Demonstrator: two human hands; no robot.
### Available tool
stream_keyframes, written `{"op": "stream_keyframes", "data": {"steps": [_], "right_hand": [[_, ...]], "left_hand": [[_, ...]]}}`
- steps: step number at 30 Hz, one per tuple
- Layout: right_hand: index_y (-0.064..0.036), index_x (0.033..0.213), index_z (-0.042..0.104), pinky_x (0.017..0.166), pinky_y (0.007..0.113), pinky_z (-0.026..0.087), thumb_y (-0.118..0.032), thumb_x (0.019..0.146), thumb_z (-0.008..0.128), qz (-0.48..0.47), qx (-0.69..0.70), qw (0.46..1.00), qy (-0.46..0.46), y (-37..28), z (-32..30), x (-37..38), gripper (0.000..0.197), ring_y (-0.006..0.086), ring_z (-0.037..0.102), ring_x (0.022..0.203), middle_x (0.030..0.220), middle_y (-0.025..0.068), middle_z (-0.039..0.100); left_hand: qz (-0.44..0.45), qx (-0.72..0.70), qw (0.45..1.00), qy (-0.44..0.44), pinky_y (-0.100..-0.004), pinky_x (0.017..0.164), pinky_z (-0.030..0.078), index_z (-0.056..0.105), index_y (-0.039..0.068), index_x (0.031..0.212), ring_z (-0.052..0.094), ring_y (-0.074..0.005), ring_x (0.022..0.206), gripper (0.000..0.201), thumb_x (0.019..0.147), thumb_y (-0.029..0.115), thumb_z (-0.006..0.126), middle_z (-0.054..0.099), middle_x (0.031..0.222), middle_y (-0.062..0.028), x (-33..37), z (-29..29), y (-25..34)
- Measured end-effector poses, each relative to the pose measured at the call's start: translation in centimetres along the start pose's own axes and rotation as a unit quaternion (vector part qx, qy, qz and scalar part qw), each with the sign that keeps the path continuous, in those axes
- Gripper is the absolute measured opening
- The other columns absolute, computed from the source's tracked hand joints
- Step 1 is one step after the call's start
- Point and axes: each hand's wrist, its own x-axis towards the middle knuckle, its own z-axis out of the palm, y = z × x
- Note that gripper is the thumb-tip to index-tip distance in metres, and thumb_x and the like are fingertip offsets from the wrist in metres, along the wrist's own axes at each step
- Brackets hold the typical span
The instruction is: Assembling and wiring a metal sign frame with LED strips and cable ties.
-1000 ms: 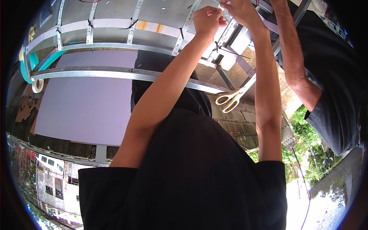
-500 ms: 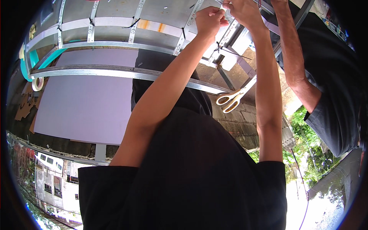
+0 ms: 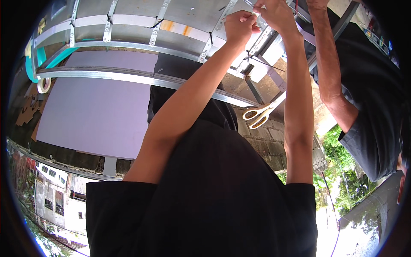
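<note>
Both hands meet at the top of the view, over a metal frame point(image 3: 128, 76) fitted with strips of small LED modules point(image 3: 159, 21). My left hand point(image 3: 240, 29) is closed in a pinch on a small white piece point(image 3: 255, 14), too small to name surely. Close beside it, my right hand point(image 3: 276, 16) is bent with fingertips pinched together at the piece's upper end; thin wires show near them, and what those fingers grip is partly hidden. Black cable ties point(image 3: 247, 55) stick out from the strips. Below the hands, white-handled scissors point(image 3: 260, 115) rest by the frame's lower rail.
At the right, another person's forearm point(image 3: 327, 64) reaches to the frame's top. A pale flat panel point(image 3: 94, 115) lies beyond the lower rail. A roll of tape point(image 3: 43, 85) and a teal band point(image 3: 32, 64) are at the left. A power strip point(image 3: 319, 160) hangs at the right.
The view has shifted slightly, so the frame sits a little further right and higher. My hands stay together at the white piece, with only small finger movement.
</note>
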Motion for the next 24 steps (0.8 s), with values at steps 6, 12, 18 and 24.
{"op": "stream_keyframes", "data": {"steps": [6, 12, 18, 24], "right_hand": [[-0.0031, 0.075, 0.07, 0.091, 0.043, 0.048, -0.008, 0.072, 0.078, -0.021, 0.187, 0.98, 0.064, 3.5, 2.3, -1.1, 0.01, 0.0358, 0.058, 0.103, 0.101, 0.0167, 0.059], [-0.0052, 0.073, 0.071, 0.089, 0.043, 0.049, -0.011, 0.071, 0.08, 0.069, 0.023, 0.996, -0.044, -0.7, -1.2, 0.9, 0.011, 0.0332, 0.059, 0.101, 0.1, 0.0141, 0.06], [-0.0089, 0.071, 0.072, 0.089, 0.04, 0.049, -0.015, 0.068, 0.079, -0.053, -0.134, 0.989, -0.026, 0.9, -0.4, 0.2, 0.01, 0.0304, 0.059, 0.099, 0.095, 0.0112, 0.06], [-0.01, 0.07, 0.072, 0.086, 0.039, 0.049, -0.018, 0.068, 0.08, -0.097, 0.085, 0.989, 0.078, 2.9, 1.5, -0.8, 0.011, 0.0287, 0.059, 0.098, 0.09, 0.0105, 0.059]], "left_hand": [[0.003, -0.008, 1.0, -0.007, -0.0277, 0.051, 0.06, 0.068, -0.008, 0.089, 0.068, -0.0169, 0.06, 0.012, 0.091, 0.003, 0.068, 0.064, 0.073, -0.0107, -0.6, 0.9, 0.1], [0.004, -0.014, 1.0, 0.012, -0.0275, 0.05, 0.059, 0.068, -0.008, 0.089, 0.067, -0.0168, 0.059, 0.012, 0.091, 0.004, 0.068, 0.064, 0.072, -0.0104, -0.7, -0.4, 1.1], [-0.003, 0.007, 1.0, -0.002, -0.0288, 0.055, 0.061, 0.069, -0.007, 0.093, 0.068, -0.0174, 0.063, 0.014, 0.092, 0.006, 0.069, 0.066, 0.076, -0.0107, -1.0, 0.0, 1.5], [-0.006, 0.026, 1.0, -0.013, -0.0297, 0.059, 0.062, 0.069, -0.006, 0.097, 0.069, -0.0181, 0.065, 0.016, 0.093, 0.01, 0.071, 0.067, 0.08, -0.0107, -1.1, 0.1, 1.5]]}}
